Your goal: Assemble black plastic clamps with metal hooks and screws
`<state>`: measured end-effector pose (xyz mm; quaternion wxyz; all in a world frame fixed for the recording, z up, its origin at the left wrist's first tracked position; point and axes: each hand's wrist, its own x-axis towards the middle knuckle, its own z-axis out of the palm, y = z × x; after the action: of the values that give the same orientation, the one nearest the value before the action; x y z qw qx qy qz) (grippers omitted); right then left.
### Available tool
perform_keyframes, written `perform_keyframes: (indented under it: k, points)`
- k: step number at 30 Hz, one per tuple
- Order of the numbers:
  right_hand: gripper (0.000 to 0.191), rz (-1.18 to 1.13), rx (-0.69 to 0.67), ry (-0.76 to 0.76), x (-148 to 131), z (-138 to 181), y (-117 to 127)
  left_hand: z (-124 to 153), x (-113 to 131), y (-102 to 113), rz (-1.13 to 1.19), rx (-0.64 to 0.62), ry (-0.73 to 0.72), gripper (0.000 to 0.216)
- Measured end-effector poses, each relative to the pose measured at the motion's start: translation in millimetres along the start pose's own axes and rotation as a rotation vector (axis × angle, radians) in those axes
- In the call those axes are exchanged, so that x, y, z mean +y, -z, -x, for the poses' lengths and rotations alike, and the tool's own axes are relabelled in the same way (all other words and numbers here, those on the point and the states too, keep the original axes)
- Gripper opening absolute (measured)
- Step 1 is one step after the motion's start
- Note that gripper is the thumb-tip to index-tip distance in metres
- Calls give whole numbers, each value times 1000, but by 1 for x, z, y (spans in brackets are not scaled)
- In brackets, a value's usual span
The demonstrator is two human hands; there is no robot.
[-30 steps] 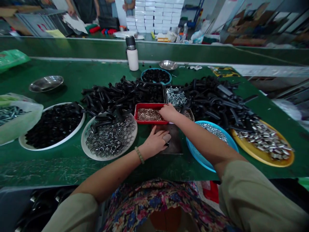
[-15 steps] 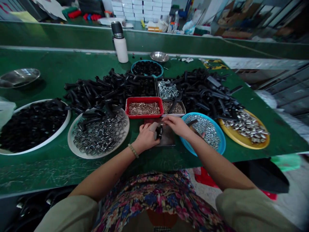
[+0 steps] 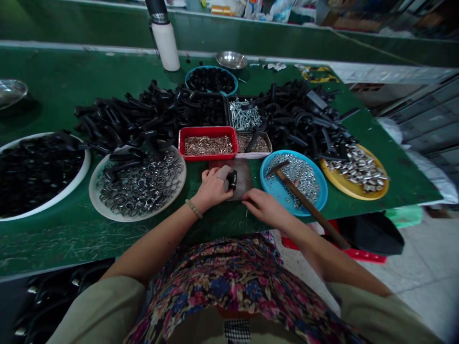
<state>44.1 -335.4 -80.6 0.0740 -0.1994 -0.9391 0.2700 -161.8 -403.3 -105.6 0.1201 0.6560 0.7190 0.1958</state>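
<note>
My left hand (image 3: 214,188) is closed around a small black plastic part (image 3: 233,180), with a grey wrap on one finger. It rests over a flat metal plate (image 3: 245,177) on the bench. To the right, my right hand (image 3: 265,206) is pinched near the plate's front corner. A thin, pale pin (image 3: 246,213) shows at its fingertips. A hammer (image 3: 304,203) lies across the blue tray (image 3: 323,200) of small metal nuts, its handle reaching over the bench edge. Behind the plate stands a red tray (image 3: 208,157) of copper-coloured pins.
A white tray (image 3: 93,191) of metal rings lies left, a yellow tray (image 3: 373,193) of silver pieces right. Black handle-like parts (image 3: 122,119) are heaped behind, beside silver screws (image 3: 245,114). A white flask (image 3: 165,45) stands at the back.
My right hand has drawn back from beside the red tray toward the plate's front corner. The view has tilted downward, and the hammer is now less covered by my arm. My left hand keeps its hold.
</note>
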Motion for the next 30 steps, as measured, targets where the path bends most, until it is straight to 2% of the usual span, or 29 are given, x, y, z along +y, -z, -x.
perform_keyframes:
  k: [4, 10, 12, 14, 17, 19, 21, 25, 30]
  points:
    - [21, 150, -167, 102, -4, 30, -15, 0, 0, 0, -9, 1, -7, 60]
    - [16, 371, -290, 119, 5, 25, -20, 0, 1, 2, -10, -4, 0, 60]
    - [12, 355, -282, 86, 3, 16, -13, 0, 1, 2, -11, 4, 7, 62]
    - [9, 232, -222, 23, -1, 3, 0, 1, 1, 1, -6, 11, 3, 64]
    - [9, -5, 4, -75, -2, -27, 19, 1, -1, -1, 7, 23, -13, 67]
    - [12, -92, 120, -73, 4, -50, 26, 1, -1, -1, 10, 31, -13, 68]
    - [17, -155, 121, -74, 12, -69, 26, 0, -1, -1, 13, 35, -5, 68]
    - [15, -233, 48, -213, 26, -86, 18, 0, 0, -1, 25, 42, 6, 68]
    - [13, 73, 1, -186, 25, -88, 16, 0, 1, -1, 26, 32, 25, 70]
